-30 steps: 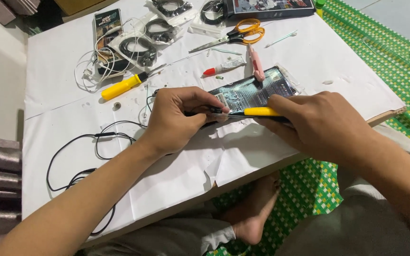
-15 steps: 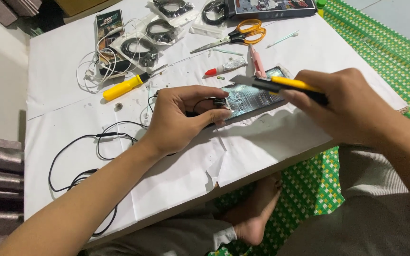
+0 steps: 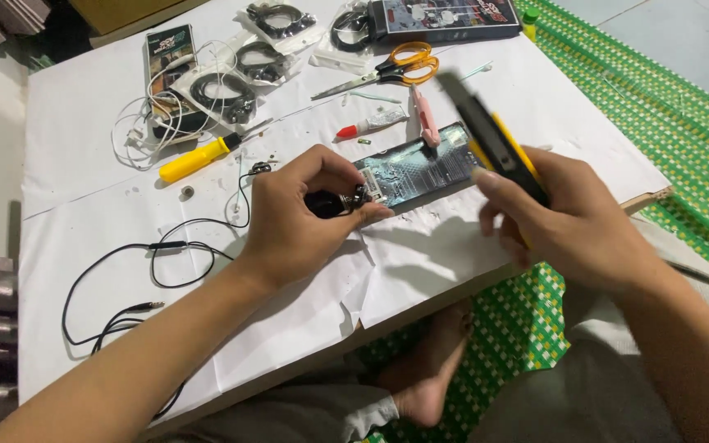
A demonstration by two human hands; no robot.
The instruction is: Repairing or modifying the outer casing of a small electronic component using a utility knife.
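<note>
hands over an earphone piece on a paper-covered table

while pinched between thumb and fingertips of the left hand, sits low over the white paper: a small black earphone piece with a bit of metal showing at its right end. closed tight around that piece, fingers curled, just left of the dark shiny rectangular packet lying flat on the table. trails away to the left from the held piece: a thin black cable, looping across the paper toward the near-left edge.

raised above the table's right side, the right hand, wrapped around a yellow-and-black handled tool. blurred with motion, so hard to say which kind of tool; tilted, with its dark end pointing up and away toward the far side. well apart from the earphone piece, above the packet's right end.

farther back on the paper: a yellow-handled screwdriver lying at a slant, a small tube with a red cap, a pink slim tool touching the packet's far edge, and orange-handled scissors. beyond the screwdriver, white earphone wires in a tangle beside clear bags holding coiled black cables. at the far edge, a dark flat box. below the table's near edge, a bare foot on a green patterned mat.
</note>
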